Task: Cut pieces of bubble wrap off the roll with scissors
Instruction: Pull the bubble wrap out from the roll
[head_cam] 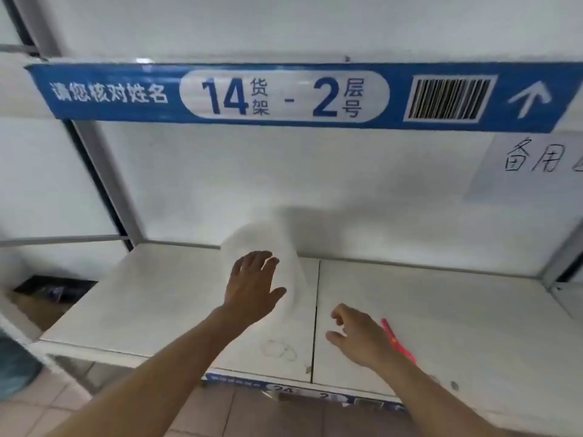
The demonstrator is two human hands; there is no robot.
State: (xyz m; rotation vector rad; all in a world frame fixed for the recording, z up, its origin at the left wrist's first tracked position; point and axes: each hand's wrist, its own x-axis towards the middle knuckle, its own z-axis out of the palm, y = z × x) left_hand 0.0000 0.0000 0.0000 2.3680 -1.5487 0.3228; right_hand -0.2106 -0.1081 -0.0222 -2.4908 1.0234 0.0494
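Note:
A white, blurred roll of bubble wrap (290, 247) stands on the white shelf (441, 310) near the back wall. My left hand (254, 287) is spread flat against its front, fingers apart. My right hand (359, 337) hovers low over the shelf to the right, fingers loosely curled with nothing in them. Red-handled scissors (399, 342) lie on the shelf just behind and to the right of that hand, partly hidden by my wrist.
A blue shelf label (299, 96) with a barcode runs overhead. A handwritten paper note (533, 162) hangs at the right. A seam (316, 310) splits the shelf boards. Grey metal uprights (104, 184) stand at left, a dark gap (53, 290) beside them.

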